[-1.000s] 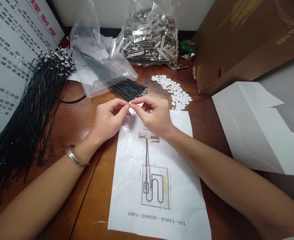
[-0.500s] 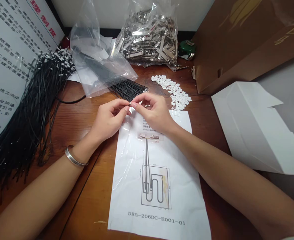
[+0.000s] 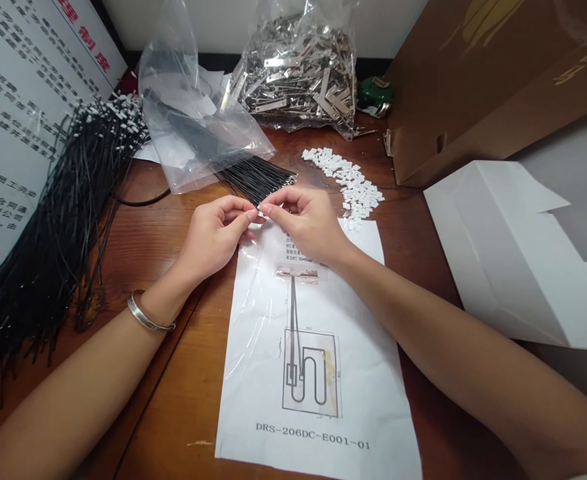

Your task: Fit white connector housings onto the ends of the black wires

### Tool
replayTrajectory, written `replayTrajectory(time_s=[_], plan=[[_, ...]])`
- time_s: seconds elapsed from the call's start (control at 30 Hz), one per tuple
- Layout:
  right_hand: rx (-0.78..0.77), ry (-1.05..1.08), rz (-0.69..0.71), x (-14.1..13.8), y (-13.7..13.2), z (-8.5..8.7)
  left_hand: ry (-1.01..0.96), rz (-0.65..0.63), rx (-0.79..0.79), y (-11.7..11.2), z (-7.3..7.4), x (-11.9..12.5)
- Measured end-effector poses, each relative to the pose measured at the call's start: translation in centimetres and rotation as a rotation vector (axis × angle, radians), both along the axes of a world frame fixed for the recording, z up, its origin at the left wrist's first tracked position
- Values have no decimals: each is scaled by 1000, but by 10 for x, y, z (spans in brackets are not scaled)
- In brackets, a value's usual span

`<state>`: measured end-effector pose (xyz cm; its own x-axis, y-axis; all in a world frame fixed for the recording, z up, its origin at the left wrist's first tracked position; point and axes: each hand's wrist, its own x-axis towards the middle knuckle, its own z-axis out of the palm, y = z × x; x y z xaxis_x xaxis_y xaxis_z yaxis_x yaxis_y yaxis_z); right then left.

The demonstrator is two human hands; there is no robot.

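Note:
My left hand (image 3: pixel 218 233) and my right hand (image 3: pixel 306 220) meet above the top edge of a printed sheet (image 3: pixel 253 373), thumb and forefinger of each pinched together. A tiny white piece (image 3: pixel 260 214), which looks like a connector housing, shows between the fingertips; the left fingers seem to hold it. What the right fingertips grip is mostly hidden. Just behind them lies a bundle of black wires (image 3: pixel 258 179) with metal-tipped ends, partly inside a clear plastic bag (image 3: pixel 193 160). Right of the wires, small white connector housings (image 3: pixel 348 180) are spread in a curved pile.
A clear bag of metal strips (image 3: pixel 298 80) stands at the back beside a green tape measure (image 3: pixel 376 97). Black wires with white connectors (image 3: pixel 73 200) are heaped at the left against a printed board (image 3: pixel 8 100). A brown box (image 3: pixel 463 87) and white folded card (image 3: pixel 513 253) occupy the right.
The fingertips have shifted slightly against each other, and my left hand has tipped a little. Both hands stay pinched at the same spot.

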<state>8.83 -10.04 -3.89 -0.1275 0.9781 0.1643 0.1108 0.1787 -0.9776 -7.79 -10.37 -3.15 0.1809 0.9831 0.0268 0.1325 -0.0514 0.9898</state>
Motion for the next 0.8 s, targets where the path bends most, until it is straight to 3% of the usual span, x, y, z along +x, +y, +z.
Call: replayTrajectory(time_s=[0.27,0.57,0.8], plan=[[-53,-56,8,-1,-1,2,27,-18,-4,-1,-2,-2],[-141,74,34,-1,1,6,-12,18,31,1,1,1],[-206,13,82,6,5,8,-3,-61,7,0,3,-1]])
